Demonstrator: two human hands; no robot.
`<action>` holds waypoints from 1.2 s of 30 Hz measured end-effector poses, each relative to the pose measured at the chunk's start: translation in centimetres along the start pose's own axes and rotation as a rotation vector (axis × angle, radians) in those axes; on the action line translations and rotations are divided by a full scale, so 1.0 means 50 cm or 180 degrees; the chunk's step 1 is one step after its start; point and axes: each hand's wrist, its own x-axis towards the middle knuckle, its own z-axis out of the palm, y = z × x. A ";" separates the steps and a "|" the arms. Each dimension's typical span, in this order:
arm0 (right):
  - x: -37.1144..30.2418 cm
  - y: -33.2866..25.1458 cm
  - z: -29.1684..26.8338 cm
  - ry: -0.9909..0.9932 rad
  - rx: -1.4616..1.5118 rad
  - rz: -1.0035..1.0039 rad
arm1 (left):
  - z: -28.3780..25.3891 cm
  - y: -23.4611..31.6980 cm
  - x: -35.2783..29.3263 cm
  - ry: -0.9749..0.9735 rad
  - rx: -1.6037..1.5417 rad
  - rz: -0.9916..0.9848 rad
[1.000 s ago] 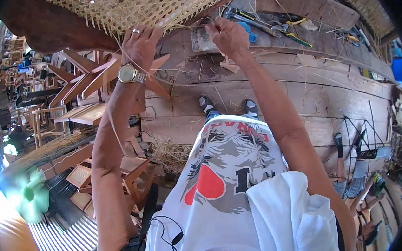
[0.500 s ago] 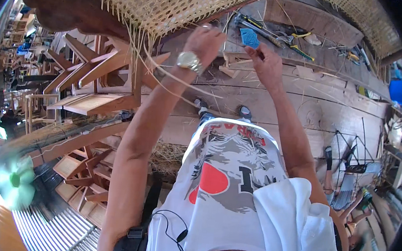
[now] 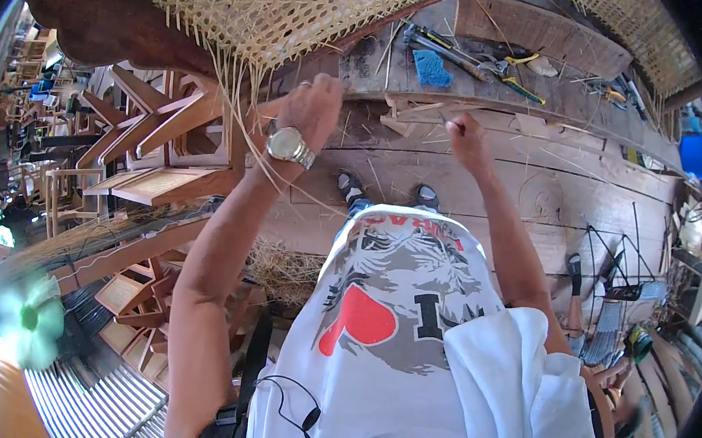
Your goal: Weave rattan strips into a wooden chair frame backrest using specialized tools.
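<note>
Woven cane webbing (image 3: 304,3) spans the top of the view in a dark wooden frame (image 3: 92,12), with loose cane strands (image 3: 240,94) hanging from its lower corner. My left hand (image 3: 311,110), a metal watch at its wrist, is just right of these strands, below the frame's edge. Its back faces up and its fingers are curled, hiding anything in them. My right hand (image 3: 469,146) is closed over the floor planks, fingers pressed together; a tiny dark tip shows by them, too small to name. Beyond it a blue sponge-like block (image 3: 431,68) lies on the wooden plank.
Pliers (image 3: 501,64), a hammer-like tool (image 3: 447,51) and other hand tools lie on the plank at the far side. Wooden chair frames (image 3: 165,133) stack at left, near a blurred green fan (image 3: 27,315). Another person's leg (image 3: 575,308) shows at right.
My left hand has moved left and a little nearer. My right hand has drawn back from beside the blue block, which stays on the plank.
</note>
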 end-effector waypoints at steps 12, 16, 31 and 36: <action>0.202 -0.345 0.108 -0.0335 0.0195 -0.1158 | 0.082 -0.129 0.033 0.0572 0.0390 -0.0810; 0.229 -0.381 0.123 -0.0181 -0.0346 -0.1211 | 0.077 -0.124 0.023 0.0656 0.0547 -0.0658; 0.258 -0.438 0.091 -0.0600 -0.1240 -0.1187 | 0.079 -0.132 0.048 0.0704 0.0319 -0.0809; 0.261 -0.443 0.088 -0.0585 -0.1212 -0.1192 | 0.063 -0.127 0.057 0.0939 0.0170 -0.0925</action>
